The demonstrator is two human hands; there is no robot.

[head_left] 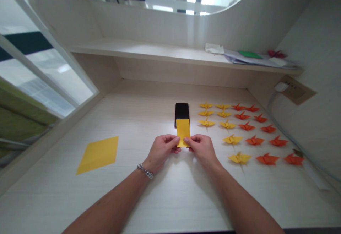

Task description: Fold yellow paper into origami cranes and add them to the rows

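Note:
A folded yellow paper (pixel 183 130) stands up between my two hands above the pale wooden desk (pixel 149 120). My left hand (pixel 162 149), with a metal bracelet on the wrist, pinches its lower left corner. My right hand (pixel 201 148) pinches its lower right corner. Both hands are closed on the paper. Just behind the paper a black phone (pixel 182 112) lies flat on the desk.
A flat yellow paper sheet (pixel 99 153) lies at the left. Rows of yellow paper cranes (pixel 232 139) and orange paper cranes (pixel 255 141) fill the right. A shelf (pixel 160 53) carries papers, with a wall socket (pixel 293 90) and cable at right. Window frame at left.

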